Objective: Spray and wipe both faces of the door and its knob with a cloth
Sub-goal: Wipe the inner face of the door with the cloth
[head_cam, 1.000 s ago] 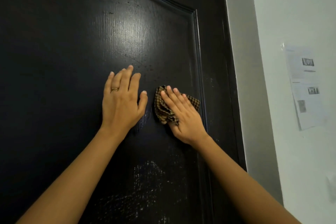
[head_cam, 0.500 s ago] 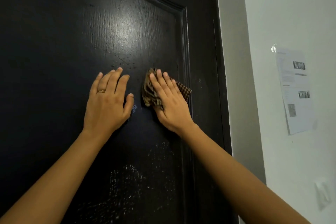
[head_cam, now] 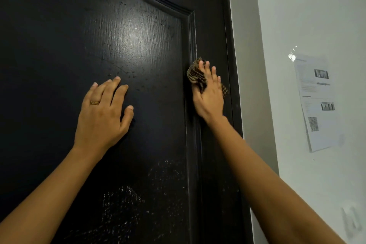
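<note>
Door point(head_cam: 138, 35), black and glossy, filling most of the view. Left hand point(head_cam: 103, 113) flat on its raised panel point(head_cam: 59, 45), fingers straight and slightly spread, gold ring point(head_cam: 95, 102) on one finger. Right hand point(head_cam: 210, 97) pressing a bunched brown checked cloth point(head_cam: 195, 74) against the panel's right moulding point(head_cam: 191, 35), fingers straight over the fabric. White specks point(head_cam: 122, 204) low on the panel. To the right, pale wall point(head_cam: 316, 16) with a printed sheet point(head_cam: 316, 105) stuck on.

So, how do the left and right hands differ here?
The left hand lies bare on the door's inner panel; the right hand presses a checked cloth at the panel's moulded edge. The left hand wears a ring; the right shows none. Both lie open against the door.
</note>
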